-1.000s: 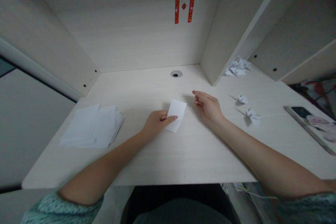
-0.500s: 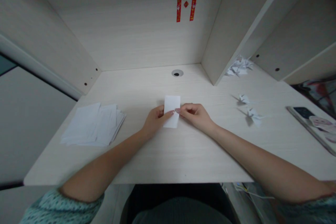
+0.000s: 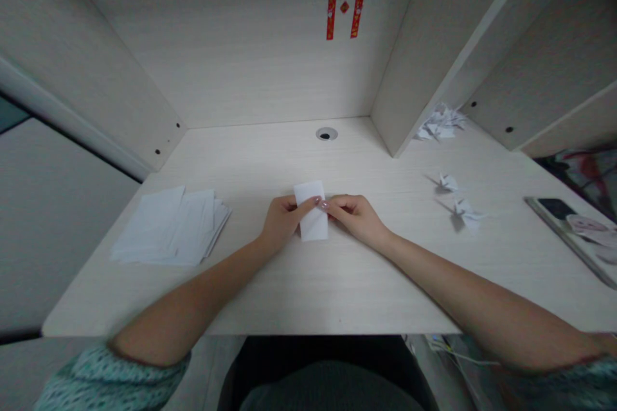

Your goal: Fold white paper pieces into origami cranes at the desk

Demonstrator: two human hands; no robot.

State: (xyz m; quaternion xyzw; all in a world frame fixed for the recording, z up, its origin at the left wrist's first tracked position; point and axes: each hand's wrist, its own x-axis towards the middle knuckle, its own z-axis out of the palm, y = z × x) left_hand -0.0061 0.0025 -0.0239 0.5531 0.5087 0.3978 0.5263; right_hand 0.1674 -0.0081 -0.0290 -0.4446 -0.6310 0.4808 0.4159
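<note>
A small folded white paper (image 3: 314, 227) stands out between my two hands, over the middle of the desk. My left hand (image 3: 284, 218) grips its left side, with the thumb lying across the front and the fingers behind. At the paper's right edge, my right hand (image 3: 355, 215) pinches it between thumb and fingertips. Both thumb tips nearly meet near the right edge. The fingers behind the paper are hidden.
A stack of white paper sheets (image 3: 164, 228) lies on the left. To the right are two folded paper cranes (image 3: 466, 212), with a heap of more folded paper (image 3: 441, 122) behind the upright divider (image 3: 419, 70). A phone (image 3: 573, 231) rests at the far right.
The folded paper has shifted slightly left and toward me, and tilts a little now. Both hands have moved slightly with it and keep their hold.
</note>
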